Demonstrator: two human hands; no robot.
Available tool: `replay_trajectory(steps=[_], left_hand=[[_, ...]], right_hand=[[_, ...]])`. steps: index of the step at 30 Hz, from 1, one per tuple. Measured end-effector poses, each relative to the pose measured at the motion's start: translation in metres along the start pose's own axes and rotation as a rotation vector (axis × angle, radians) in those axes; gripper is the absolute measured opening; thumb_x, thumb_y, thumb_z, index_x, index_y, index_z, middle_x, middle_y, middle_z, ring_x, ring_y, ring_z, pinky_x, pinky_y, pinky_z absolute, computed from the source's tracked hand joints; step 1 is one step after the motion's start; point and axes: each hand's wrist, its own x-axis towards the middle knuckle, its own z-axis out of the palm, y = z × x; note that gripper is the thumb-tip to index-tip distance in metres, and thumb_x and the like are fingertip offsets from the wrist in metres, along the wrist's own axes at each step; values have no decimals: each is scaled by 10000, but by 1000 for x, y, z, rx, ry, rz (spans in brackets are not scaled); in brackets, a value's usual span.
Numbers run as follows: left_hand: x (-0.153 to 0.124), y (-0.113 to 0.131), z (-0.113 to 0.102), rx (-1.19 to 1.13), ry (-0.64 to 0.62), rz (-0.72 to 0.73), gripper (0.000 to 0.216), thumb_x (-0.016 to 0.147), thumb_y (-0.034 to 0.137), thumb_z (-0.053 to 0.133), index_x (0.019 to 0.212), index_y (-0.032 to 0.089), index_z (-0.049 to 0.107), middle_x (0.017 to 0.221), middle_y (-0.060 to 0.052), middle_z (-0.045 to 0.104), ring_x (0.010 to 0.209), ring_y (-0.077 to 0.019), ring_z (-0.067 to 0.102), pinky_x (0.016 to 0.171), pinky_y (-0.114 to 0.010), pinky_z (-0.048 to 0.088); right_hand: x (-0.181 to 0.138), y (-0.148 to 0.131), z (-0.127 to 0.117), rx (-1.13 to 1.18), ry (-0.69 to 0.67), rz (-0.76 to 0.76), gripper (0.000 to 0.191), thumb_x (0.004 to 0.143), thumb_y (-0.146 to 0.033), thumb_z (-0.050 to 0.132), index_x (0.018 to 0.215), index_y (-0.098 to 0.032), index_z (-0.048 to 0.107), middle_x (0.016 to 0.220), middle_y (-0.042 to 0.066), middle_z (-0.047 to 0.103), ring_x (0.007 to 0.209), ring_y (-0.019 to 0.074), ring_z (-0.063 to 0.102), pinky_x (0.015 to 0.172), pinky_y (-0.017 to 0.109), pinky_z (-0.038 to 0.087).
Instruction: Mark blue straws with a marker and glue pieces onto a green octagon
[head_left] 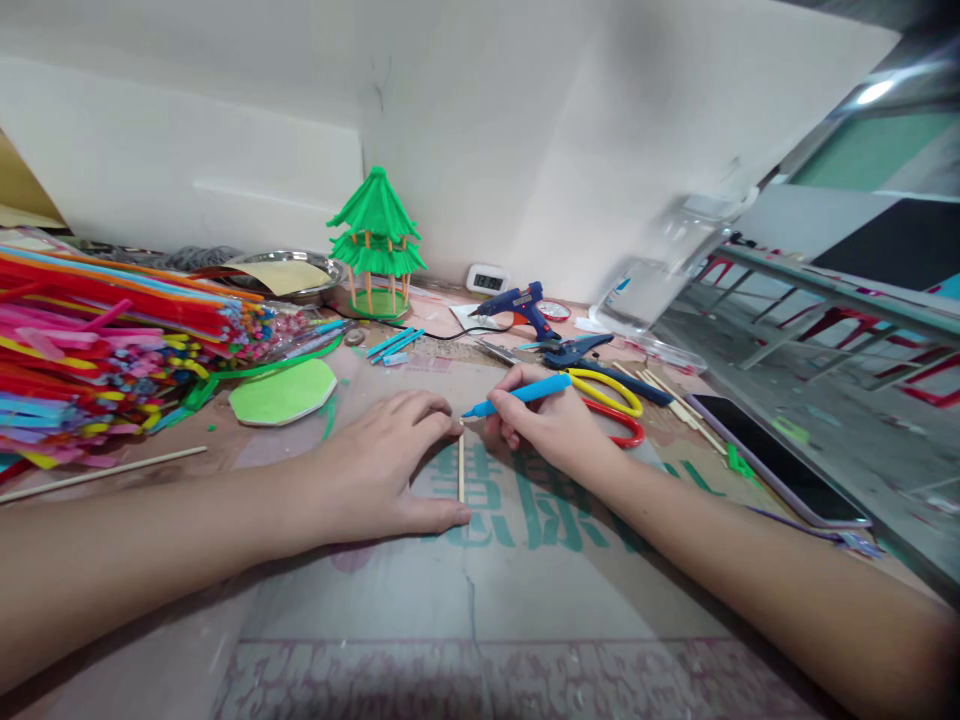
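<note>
A short thin wooden stick [460,470] lies upright on the printed cardboard sheet [525,560]. My left hand [382,465] rests flat beside it, forefinger at its far end and thumb at its near end, pinning it. My right hand [547,425] grips a blue pen [517,396] whose tip touches the far end of the stick, just past my left forefinger.
A heap of coloured pipe cleaners [97,340] fills the left. A green pagoda model [376,245], green octagonal card [283,392], blue glue gun [521,305], pliers [577,352], yellow and red scissors [619,410], loose sticks [675,400] and a phone [780,455] lie around.
</note>
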Motion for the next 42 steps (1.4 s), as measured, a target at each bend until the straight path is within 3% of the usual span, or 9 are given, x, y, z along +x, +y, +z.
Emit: replay_trajectory(steps=[36,42], left_hand=[[-1,1,-1,23,-9,-1,666,864,640,731,1335,177,644,1413,-159,606,1323,-375,577,1124,-546,497],[1,-1,3,-75,26,-36,791,810,608,779,1411,158,531,1457,-180,605,1355,-386,574,1170,-559,471]], right_hand=[[1,-1,-1,-59,-45,58,184,861,-362,660,793,-241,540,590,-10,704,439,110,522,435,218,410],[1,-3,0,-42,-41,59,188,839,-360,669,784,-239,536,573,-15,689,434,109,515,435,221,399]])
